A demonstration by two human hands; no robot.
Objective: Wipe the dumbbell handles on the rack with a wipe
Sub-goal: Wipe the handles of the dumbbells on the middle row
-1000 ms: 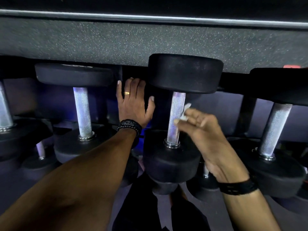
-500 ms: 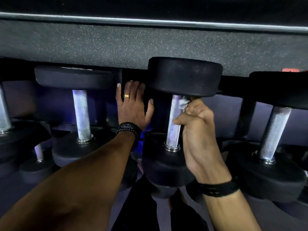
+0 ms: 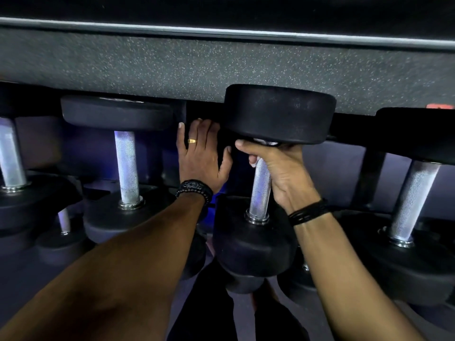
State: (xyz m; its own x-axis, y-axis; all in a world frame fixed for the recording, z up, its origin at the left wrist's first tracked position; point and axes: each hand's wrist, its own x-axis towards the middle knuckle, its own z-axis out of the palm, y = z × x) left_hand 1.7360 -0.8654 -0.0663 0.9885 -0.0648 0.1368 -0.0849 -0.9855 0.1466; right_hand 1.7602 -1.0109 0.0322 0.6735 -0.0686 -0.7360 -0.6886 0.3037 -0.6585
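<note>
Knurled steel shows on the handle [image 3: 260, 190] of the middle dumbbell [image 3: 256, 244], which lies on the rack [image 3: 369, 173] between its two black heads. The right hand [image 3: 278, 168] is wrapped around the top of this handle, just under the far head, fingers curled closed on it. A small white edge of the wipe [image 3: 259, 142] shows above the fingers, so the wipe seems pressed between palm and metal. The left hand [image 3: 200, 158] lies flat with straight fingers on the dark rack beside the dumbbell, holding nothing. I judge that the wiping of this handle is in progress, at its far end. The next move probably calls for sliding the grip down the bar toward the near collar, perhaps with a twist. The neighbour handles [image 3: 126, 166] on both sides wait their turn.
</note>
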